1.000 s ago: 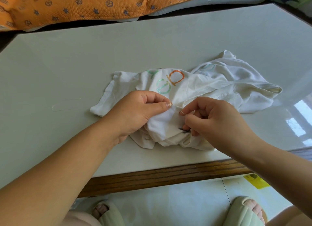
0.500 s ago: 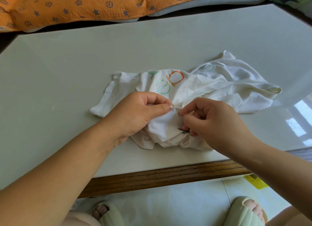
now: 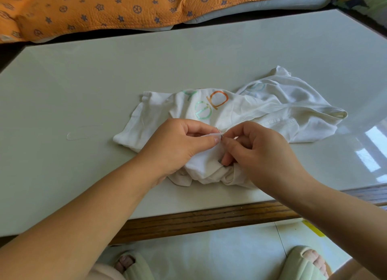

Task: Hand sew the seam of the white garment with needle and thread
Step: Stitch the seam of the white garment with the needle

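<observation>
A crumpled white garment point(image 3: 272, 103) with orange and green printed letters lies on the pale table point(image 3: 83, 80). My left hand point(image 3: 178, 145) pinches a folded seam edge of the cloth between thumb and fingers. My right hand point(image 3: 257, 150) pinches a thin needle point(image 3: 220, 132) at that edge, fingertips almost touching the left thumb. The needle's tip pokes up just above the fold. A loop of white thread point(image 3: 83, 131) lies on the table to the left of the garment.
An orange patterned cushion point(image 3: 125, 5) runs along the far side of the table. The table's wooden front edge point(image 3: 209, 217) is near my knees. Two slippered feet point(image 3: 129, 267) rest on the tiled floor below.
The right hand has shifted slightly left and up, closing in on the left thumb. The needle now shows at the fold. The left hand keeps its hold.
</observation>
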